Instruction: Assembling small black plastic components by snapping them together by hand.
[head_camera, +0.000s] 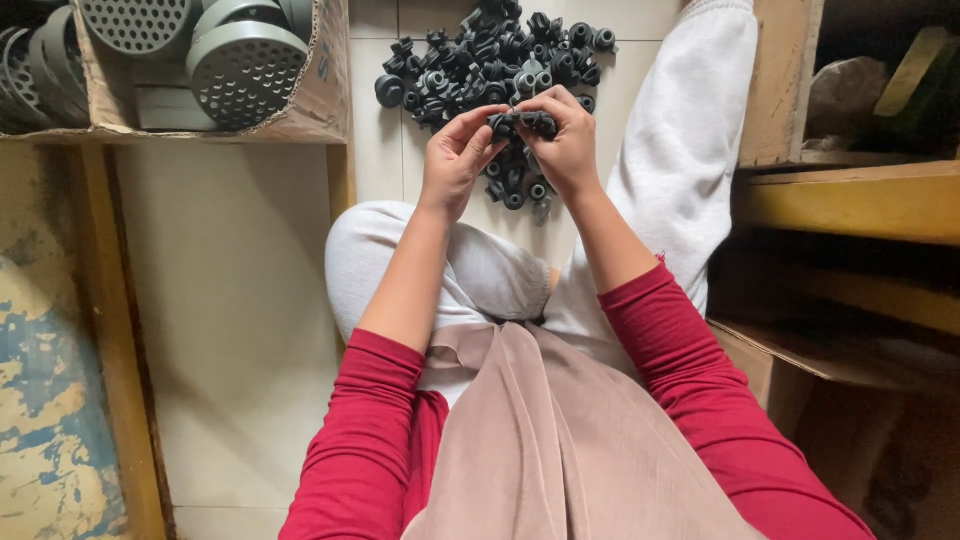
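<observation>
I sit on a tiled floor with my legs apart. My left hand (455, 155) and my right hand (565, 135) meet in front of me, both pinching small black rubber parts (522, 123) between fingertips. Right beyond my hands lies a heap of several similar black rubber pieces (490, 60) on the floor, some scattered under my hands near my knees.
A cardboard box (320, 95) with grey perforated round discs (245, 65) rests on a wooden shelf at upper left. Wooden shelving (850, 200) with a cardboard piece stands on the right. A wooden post (115, 330) runs along the left.
</observation>
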